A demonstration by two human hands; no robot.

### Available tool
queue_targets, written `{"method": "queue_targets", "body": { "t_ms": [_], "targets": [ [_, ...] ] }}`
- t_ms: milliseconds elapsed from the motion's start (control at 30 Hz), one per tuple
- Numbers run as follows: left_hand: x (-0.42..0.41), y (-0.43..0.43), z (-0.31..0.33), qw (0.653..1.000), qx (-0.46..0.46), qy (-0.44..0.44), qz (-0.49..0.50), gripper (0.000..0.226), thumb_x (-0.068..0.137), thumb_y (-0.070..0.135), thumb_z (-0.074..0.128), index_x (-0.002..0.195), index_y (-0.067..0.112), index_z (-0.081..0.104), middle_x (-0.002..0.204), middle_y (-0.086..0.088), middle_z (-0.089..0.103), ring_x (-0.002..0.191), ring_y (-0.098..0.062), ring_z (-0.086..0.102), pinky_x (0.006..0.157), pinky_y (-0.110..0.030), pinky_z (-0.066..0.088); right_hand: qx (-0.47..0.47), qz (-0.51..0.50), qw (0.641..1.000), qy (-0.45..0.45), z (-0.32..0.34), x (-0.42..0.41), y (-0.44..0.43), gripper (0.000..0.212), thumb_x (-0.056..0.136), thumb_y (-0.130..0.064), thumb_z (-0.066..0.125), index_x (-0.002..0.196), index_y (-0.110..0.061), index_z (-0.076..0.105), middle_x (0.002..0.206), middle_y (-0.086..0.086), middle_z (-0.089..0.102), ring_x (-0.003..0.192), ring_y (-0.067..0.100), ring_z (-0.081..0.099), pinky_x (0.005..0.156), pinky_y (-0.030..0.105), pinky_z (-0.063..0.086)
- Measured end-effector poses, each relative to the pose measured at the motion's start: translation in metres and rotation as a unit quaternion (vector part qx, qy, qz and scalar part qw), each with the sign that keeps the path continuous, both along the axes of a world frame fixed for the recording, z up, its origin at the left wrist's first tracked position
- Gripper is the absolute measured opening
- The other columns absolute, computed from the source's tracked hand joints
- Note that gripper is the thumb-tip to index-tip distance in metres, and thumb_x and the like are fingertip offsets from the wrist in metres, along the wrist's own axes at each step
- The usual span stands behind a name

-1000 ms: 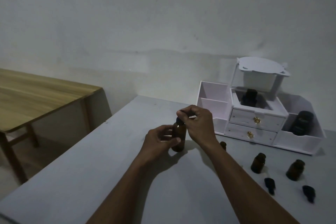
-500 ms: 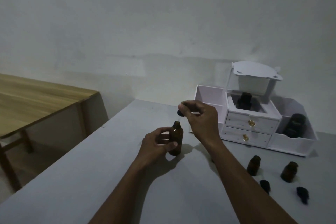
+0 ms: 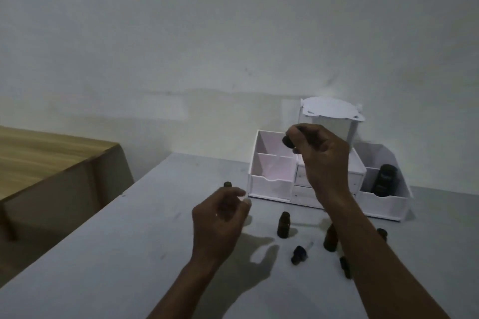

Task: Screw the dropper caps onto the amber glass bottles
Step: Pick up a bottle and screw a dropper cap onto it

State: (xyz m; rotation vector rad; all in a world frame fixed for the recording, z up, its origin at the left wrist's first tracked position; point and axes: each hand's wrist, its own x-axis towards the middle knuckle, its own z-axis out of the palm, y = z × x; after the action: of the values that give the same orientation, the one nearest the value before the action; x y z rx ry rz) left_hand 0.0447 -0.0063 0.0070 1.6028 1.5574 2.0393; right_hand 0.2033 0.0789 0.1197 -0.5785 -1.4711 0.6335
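My left hand (image 3: 220,217) is curled around an amber glass bottle (image 3: 227,184) that stands on the grey table (image 3: 129,254). Only the bottle's open neck shows above my fingers. My right hand (image 3: 318,158) is raised above and to the right of it, pinching a black dropper cap (image 3: 287,142) at the fingertips, well clear of the bottle. A second open amber bottle (image 3: 283,224) stands on the table, and a third (image 3: 330,238) is partly hidden by my right forearm. A loose dropper cap (image 3: 299,254) lies nearby.
A white drawer organiser (image 3: 269,184) stands at the back against the wall, with a dark jar (image 3: 385,180) in its right compartment. Another cap (image 3: 344,267) and a bottle (image 3: 382,234) peek out beside my right forearm. A wooden table (image 3: 39,158) stands at the left.
My right hand has lifted the dropper cap up and to the right, away from the bottle's neck. The left hand has stayed around the bottle. The camera view has shifted.
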Motion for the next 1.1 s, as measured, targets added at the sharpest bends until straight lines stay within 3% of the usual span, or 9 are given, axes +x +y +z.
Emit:
{"method": "queue_targets", "body": {
  "t_ms": [67, 167, 333, 467, 600, 700, 867, 1033, 1100],
  "targets": [
    [0.018, 0.007, -0.002, 0.995, -0.081, -0.015, -0.061, 0.014, 0.083, 0.020, 0.079, 0.095, 0.024, 0.073, 0.081, 0.011, 0.071, 0.079, -0.003, 0.069, 0.069, -0.017, 0.056, -0.006, -0.008, 1.000, -0.020, -0.004, 0.015, 0.004, 0.008, 0.088, -0.020, 0.070, 0.094, -0.016, 0.073, 0.082, -0.004, 0.076, 0.076, 0.008, 0.073, 0.071, 0.022, 0.059],
    [0.037, 0.026, -0.011, 0.973, -0.191, -0.022, -0.125, 0.029, 0.081, 0.022, 0.081, 0.107, 0.027, 0.069, 0.094, 0.010, 0.071, 0.087, -0.001, 0.067, 0.070, -0.012, 0.053, -0.020, -0.011, 0.999, -0.046, -0.012, 0.030, 0.011, 0.007, 0.086, -0.018, 0.072, 0.088, -0.025, 0.073, 0.076, -0.007, 0.076, 0.074, 0.010, 0.074, 0.071, 0.022, 0.059],
    [0.053, 0.049, -0.018, 0.948, -0.279, -0.057, -0.141, 0.057, 0.076, 0.023, 0.085, 0.126, 0.029, 0.060, 0.116, 0.014, 0.062, 0.095, 0.001, 0.060, 0.066, -0.009, 0.048, -0.051, -0.016, 0.994, -0.095, -0.028, 0.041, 0.020, 0.010, 0.085, -0.019, 0.074, 0.083, -0.029, 0.071, 0.073, -0.014, 0.073, 0.069, 0.002, 0.072, 0.065, 0.010, 0.053],
    [0.060, 0.051, -0.029, 0.935, -0.304, -0.092, -0.157, 0.066, 0.066, 0.029, 0.093, 0.123, 0.036, 0.060, 0.116, 0.014, 0.066, 0.100, -0.004, 0.064, 0.073, -0.017, 0.053, -0.075, -0.017, 0.990, -0.119, -0.039, 0.045, 0.028, 0.007, 0.086, -0.023, 0.073, 0.085, -0.030, 0.071, 0.074, -0.013, 0.074, 0.072, 0.002, 0.072, 0.069, 0.012, 0.055],
    [0.062, 0.049, -0.028, 0.943, -0.302, -0.031, -0.140, 0.039, 0.069, 0.031, 0.090, 0.099, 0.037, 0.066, 0.104, 0.016, 0.069, 0.097, -0.005, 0.065, 0.083, -0.022, 0.054, -0.080, -0.013, 0.989, -0.124, -0.045, 0.042, 0.033, 0.009, 0.087, -0.024, 0.072, 0.083, -0.032, 0.070, 0.076, -0.013, 0.073, 0.073, 0.001, 0.072, 0.068, 0.009, 0.053],
    [0.062, 0.044, -0.025, 0.943, -0.302, -0.001, -0.137, 0.033, 0.071, 0.029, 0.089, 0.093, 0.037, 0.067, 0.100, 0.017, 0.068, 0.095, -0.005, 0.065, 0.084, -0.022, 0.055, -0.081, -0.019, 0.988, -0.129, -0.051, 0.039, 0.036, 0.005, 0.086, -0.026, 0.072, 0.084, -0.030, 0.072, 0.076, -0.012, 0.074, 0.073, 0.003, 0.072, 0.068, 0.011, 0.054],
    [0.061, 0.040, -0.018, 0.944, -0.292, -0.025, -0.154, 0.033, 0.082, 0.014, 0.080, 0.087, 0.040, 0.060, 0.092, 0.022, 0.062, 0.090, -0.003, 0.060, 0.069, -0.008, 0.042, -0.092, -0.033, 0.985, -0.142, -0.059, 0.036, 0.039, 0.006, 0.086, -0.030, 0.072, 0.090, -0.025, 0.073, 0.081, -0.010, 0.075, 0.075, 0.002, 0.072, 0.068, 0.011, 0.053],
    [0.059, 0.042, -0.017, 0.943, -0.293, -0.031, -0.156, 0.026, 0.086, 0.010, 0.075, 0.106, 0.027, 0.068, 0.093, 0.022, 0.059, 0.081, 0.002, 0.056, 0.069, -0.007, 0.049, -0.071, -0.049, 0.986, -0.145, -0.058, 0.033, 0.036, 0.005, 0.087, -0.024, 0.072, 0.084, -0.027, 0.070, 0.074, -0.016, 0.071, 0.069, -0.006, 0.069, 0.063, 0.000, 0.046],
    [0.059, 0.043, -0.018, 0.942, -0.292, -0.032, -0.160, 0.027, 0.087, 0.008, 0.074, 0.110, 0.022, 0.069, 0.094, 0.020, 0.059, 0.079, 0.002, 0.055, 0.058, 0.001, 0.044, -0.066, -0.056, 0.985, -0.146, -0.057, 0.033, 0.035, 0.005, 0.087, -0.023, 0.072, 0.083, -0.023, 0.071, 0.072, -0.014, 0.071, 0.068, -0.006, 0.068, 0.063, -0.001, 0.044]
  ]
}}
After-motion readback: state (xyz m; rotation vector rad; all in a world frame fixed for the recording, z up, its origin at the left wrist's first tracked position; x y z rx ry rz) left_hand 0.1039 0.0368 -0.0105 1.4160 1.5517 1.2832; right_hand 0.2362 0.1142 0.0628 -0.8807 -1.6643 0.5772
